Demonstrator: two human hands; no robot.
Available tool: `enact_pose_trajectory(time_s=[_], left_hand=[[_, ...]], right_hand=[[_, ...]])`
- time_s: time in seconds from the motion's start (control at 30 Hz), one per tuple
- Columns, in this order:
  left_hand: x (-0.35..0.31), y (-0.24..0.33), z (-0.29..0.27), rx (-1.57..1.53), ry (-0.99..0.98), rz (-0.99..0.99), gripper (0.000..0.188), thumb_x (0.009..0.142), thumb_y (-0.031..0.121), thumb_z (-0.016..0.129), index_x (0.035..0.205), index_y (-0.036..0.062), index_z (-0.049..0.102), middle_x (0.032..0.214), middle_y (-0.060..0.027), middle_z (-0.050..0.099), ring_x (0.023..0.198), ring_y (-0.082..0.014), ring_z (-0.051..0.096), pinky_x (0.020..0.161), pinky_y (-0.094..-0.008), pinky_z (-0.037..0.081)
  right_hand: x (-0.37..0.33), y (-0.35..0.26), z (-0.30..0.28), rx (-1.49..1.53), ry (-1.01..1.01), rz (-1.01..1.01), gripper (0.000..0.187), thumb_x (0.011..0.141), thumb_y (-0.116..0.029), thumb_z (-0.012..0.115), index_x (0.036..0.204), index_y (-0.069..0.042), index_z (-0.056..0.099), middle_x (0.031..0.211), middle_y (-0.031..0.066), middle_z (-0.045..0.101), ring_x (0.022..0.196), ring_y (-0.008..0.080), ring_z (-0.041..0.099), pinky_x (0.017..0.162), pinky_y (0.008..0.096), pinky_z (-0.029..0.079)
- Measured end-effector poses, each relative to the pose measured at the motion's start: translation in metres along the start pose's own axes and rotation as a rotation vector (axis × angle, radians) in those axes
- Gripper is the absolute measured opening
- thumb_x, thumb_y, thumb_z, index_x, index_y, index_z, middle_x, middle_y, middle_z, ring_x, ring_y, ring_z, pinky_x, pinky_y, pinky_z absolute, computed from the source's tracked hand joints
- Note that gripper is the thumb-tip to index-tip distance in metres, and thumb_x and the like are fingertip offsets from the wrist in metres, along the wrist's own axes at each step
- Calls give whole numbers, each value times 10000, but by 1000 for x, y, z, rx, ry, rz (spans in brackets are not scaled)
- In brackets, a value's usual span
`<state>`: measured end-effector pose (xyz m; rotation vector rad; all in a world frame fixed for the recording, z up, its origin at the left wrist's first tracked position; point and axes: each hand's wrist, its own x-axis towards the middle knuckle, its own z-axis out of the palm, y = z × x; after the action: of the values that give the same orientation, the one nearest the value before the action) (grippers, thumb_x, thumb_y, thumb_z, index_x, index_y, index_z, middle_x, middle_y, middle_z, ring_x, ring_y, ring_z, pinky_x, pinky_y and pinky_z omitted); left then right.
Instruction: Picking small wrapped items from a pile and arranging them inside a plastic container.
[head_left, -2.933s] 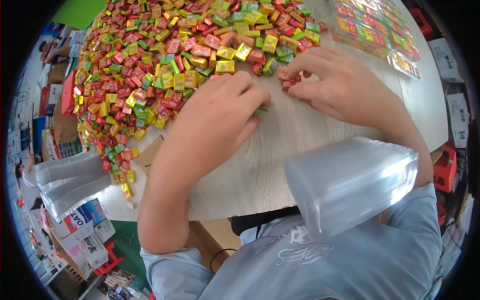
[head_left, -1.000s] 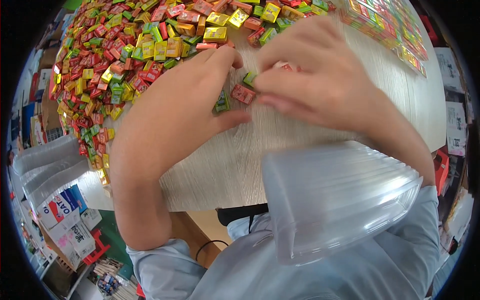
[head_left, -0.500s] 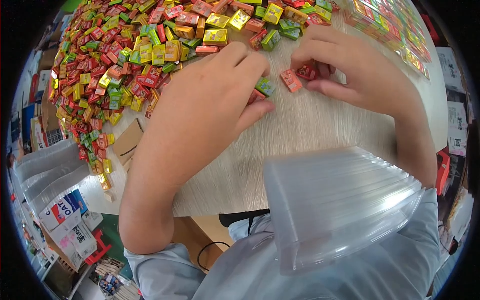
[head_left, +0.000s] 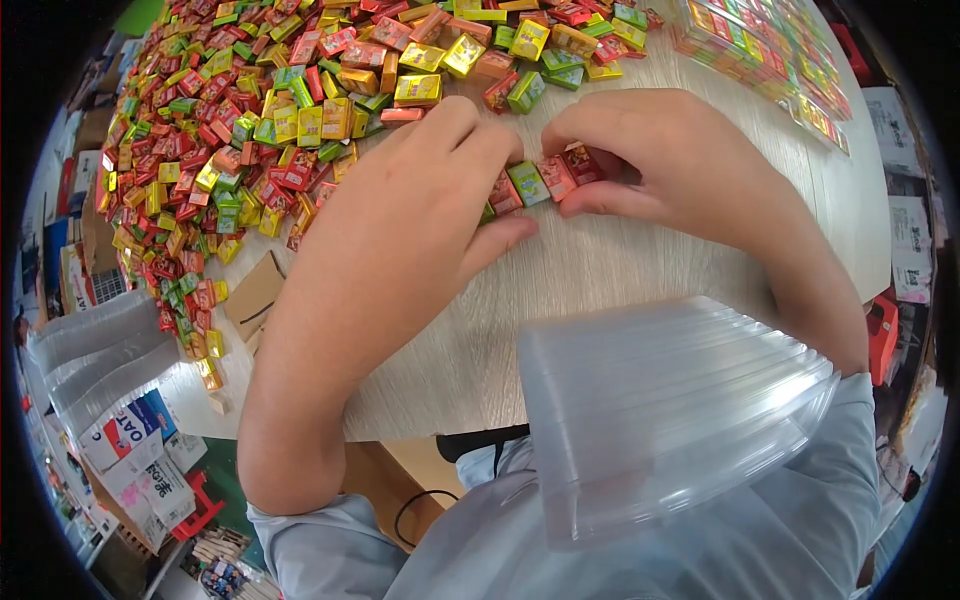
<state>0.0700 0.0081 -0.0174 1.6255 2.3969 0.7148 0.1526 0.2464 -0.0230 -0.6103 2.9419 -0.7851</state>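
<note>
A short row of small candy-sized boxes lies on the pale wooden table between my hands. My left hand (head_left: 425, 190) is curled round its left end, where a salmon box (head_left: 506, 194) and a green box (head_left: 529, 184) show; a sliver of another green one peeks from under the fingers. My right hand (head_left: 665, 160) pinches the right end, a coral box (head_left: 557, 177) and a dark red box (head_left: 582, 165), between thumb and fingers. The coral box meets the green one side by side. My palms hide any further boxes.
A large heap of red, yellow, green and orange boxes (head_left: 285, 125) covers the far left. Filled clear packs (head_left: 750, 55) stand at the far right. Nested clear plastic containers (head_left: 670, 420) rise close to my body. A cardboard piece (head_left: 254, 303) lies left of my forearm.
My right hand has moved left, bringing the coral and dark red boxes up against the green box at my left hand. The gap between the two groups has closed.
</note>
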Motion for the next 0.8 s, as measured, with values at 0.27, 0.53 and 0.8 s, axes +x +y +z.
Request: enact_pose_trajectory(time_s=[0.27,0.53,0.8], left_hand=[[-1,4,-1,-1,-24,-34,348,876,187,786,1160,71,622,1078,-141,580,1007,-386,607,843,-469,495],[-2,1,-2,-22,-45,-49,341,886,201,779,1167,76,631,1063,-140,573,979,-378,606,827,-452,495],[0,0,-4,-18,-59,-52,349,884,208,781,1173,74,638,1062,-135,576,977,-367,611,822,-443,496]], right_hand=[[-2,-1,-9,-179,136,51,367,891,-400,775,1074,-105,653,881,96,697,810,345,688,703,461,534],[-4,16,-23,-526,244,53,199,972,-279,720,1076,-109,718,859,58,673,762,281,671,676,400,527],[1,8,-12,-370,248,219,215,946,-268,743,947,-81,638,836,61,637,759,263,647,669,378,509]])
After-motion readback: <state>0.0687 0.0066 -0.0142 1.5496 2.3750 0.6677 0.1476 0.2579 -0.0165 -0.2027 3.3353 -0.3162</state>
